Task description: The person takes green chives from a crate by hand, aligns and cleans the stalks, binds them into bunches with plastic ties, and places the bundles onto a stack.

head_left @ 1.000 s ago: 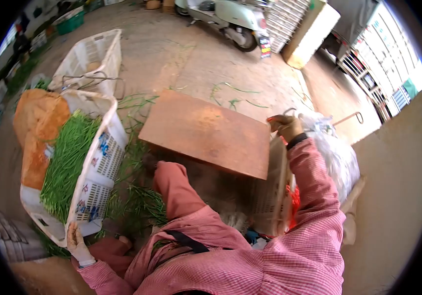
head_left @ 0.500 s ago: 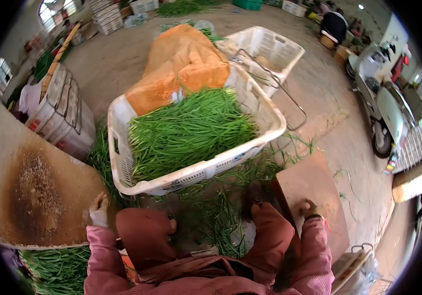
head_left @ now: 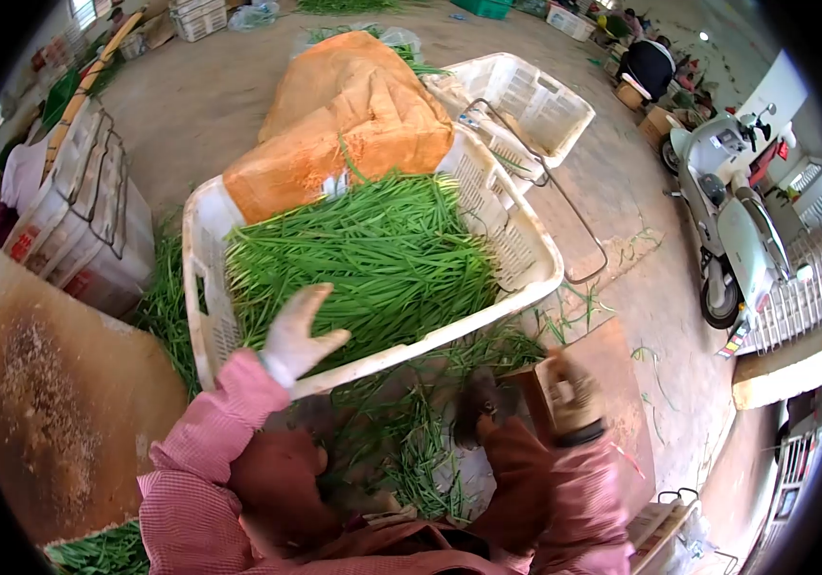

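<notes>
Greens (head_left: 363, 264) fill the crate (head_left: 421, 347) beneath the left hand (head_left: 301, 335).

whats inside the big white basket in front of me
Long greens fill much of the white basket, covering its bottom. An orange cloth hides whatever is beneath it at the far side; the left hand blocks some greens.

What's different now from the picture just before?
The left hand moved forward and right, from beside the stained board to over the near rim of the white crate. The blurred right hand shifted to the brown board's left edge. The green stalks and orange cloth stayed put.
</notes>
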A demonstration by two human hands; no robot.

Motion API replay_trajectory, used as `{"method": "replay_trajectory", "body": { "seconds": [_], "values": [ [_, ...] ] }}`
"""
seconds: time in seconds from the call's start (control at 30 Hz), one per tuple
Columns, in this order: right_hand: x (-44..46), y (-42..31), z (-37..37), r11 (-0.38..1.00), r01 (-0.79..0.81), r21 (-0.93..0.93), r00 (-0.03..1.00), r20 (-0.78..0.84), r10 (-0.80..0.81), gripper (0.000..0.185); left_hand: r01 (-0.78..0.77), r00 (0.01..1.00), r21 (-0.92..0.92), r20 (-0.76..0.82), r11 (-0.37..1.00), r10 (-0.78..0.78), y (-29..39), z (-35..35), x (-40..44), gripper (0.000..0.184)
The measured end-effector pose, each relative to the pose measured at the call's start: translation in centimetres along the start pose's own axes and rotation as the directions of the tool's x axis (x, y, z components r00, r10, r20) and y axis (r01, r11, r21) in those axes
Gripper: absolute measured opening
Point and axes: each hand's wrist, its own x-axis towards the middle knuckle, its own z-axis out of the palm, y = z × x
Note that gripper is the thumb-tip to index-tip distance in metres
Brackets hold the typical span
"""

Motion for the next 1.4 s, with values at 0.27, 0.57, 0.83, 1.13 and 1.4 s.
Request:
{"method": "replay_trajectory", "body": {
  "seconds": [0.27, 0.57, 0.83, 1.13, 1.4],
  "values": [
    [-3.4, 1.5, 8.3, 0.883, 0.316, -0.346, 0.924, 0.323, -0.204, 0.039, -0.051, 0.845, 0.412, 0.503, 0.910, -0.181, 3.4, 13.8, 14.6, 0.104],
    [-4.9, 0.5, 7.8, 0.859, 0.246, -0.448, 0.746, 0.653, 0.127, 0.046, -0.028, 0.746, 0.643, 0.523, 0.765, -0.412, 4.3, 23.5, 21.1, 0.125],
    [-1.5, -2.1, 6.6, 0.922, 0.221, -0.316, 0.728, 0.683, 0.060, 0.043, 0.236, 0.843, 0.223, 0.438, 0.946, -0.313, 0.7, 22.1, 20.7, 0.090],
    [8.0, -1.1, 5.8, 0.993, -0.041, 0.107, 0.979, 0.205, 0.019, 0.102, 0.044, 0.999, -0.529, 0.033, 0.848, -0.032, -2.8, 15.8, 16.1, 0.093],
    [16.5, 3.6, 14.5, 0.594, -0.313, 0.741, 0.933, 0.357, 0.046, 0.094, -0.207, 0.968, -0.296, 0.080, 0.932, 0.240, -1.2, 13.4, 11.3, 0.093]
  ]
}}
